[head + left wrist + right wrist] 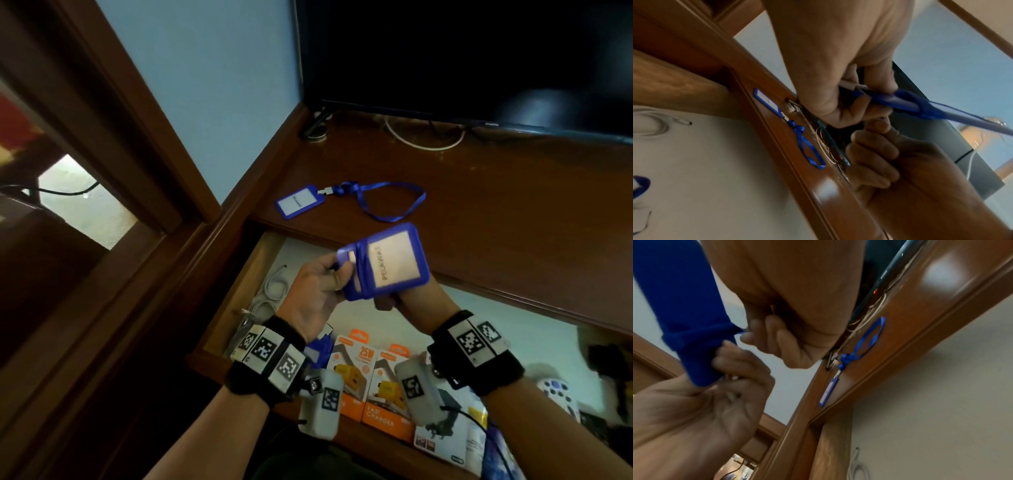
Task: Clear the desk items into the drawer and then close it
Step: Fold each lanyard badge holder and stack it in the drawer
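Overhead, blue badge holder [387, 262] above open drawer [239, 291], left hand [317, 291] fingers pinching its end, right hand [416, 301] fingers curled beneath it.

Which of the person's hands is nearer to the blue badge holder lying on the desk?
Left. The left hand holds another badge holder over the open drawer, just below the badge holder on the desk; the right hand is farther off to its right.

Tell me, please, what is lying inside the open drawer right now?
Inside the drawer lie a coiled white cable, two orange fast charger boxes, another printed box and a white remote. The wrists and arms cover the middle; the dark items at right are unclear.
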The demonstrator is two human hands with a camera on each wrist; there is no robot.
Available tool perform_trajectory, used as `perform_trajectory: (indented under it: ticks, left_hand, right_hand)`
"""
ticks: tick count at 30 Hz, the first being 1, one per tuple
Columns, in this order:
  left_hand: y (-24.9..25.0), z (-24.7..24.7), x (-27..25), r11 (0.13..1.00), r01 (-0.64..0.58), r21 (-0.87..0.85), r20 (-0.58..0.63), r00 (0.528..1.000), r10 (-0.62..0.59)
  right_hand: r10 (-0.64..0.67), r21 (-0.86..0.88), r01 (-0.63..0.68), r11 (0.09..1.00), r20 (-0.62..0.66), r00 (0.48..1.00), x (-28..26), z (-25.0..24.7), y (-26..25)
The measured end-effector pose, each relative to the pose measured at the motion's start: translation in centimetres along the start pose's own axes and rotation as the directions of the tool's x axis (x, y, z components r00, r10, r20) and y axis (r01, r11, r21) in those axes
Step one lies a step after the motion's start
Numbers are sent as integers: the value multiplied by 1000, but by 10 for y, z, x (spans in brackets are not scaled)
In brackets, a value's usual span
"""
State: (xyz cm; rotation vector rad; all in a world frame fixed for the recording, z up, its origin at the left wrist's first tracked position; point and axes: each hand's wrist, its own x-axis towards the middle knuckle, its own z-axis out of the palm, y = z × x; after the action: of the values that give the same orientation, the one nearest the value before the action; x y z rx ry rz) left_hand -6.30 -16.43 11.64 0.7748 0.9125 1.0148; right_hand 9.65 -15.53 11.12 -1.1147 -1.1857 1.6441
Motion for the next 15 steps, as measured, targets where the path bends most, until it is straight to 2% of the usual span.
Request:
perform_trajectory:
  ticks: [4, 7, 10, 12, 15]
  left_hand:
    - [3, -16, 9, 987, -70, -141, -58, 996, 63]
    - [6, -34, 17, 989, -86, -122, -101, 992, 74]
    - [7, -57, 27, 998, -35, -61, -167, 986, 24]
    - [7, -77, 32, 999, 35, -36, -214, 976, -42]
    - [8, -116, 38, 990, 141, 32, -316, 941, -124]
  right_hand:
    - [55, 169, -70, 983, 94, 994, 25, 23, 6]
    - [106, 213, -136, 968, 143, 984, 42, 36, 14]
    - [211, 221, -254, 942, 200, 957, 60, 43, 26]
    - [296, 174, -318, 932, 139, 945, 72, 45, 35]
    - [357, 83, -351, 933, -65, 932, 94, 41, 44]
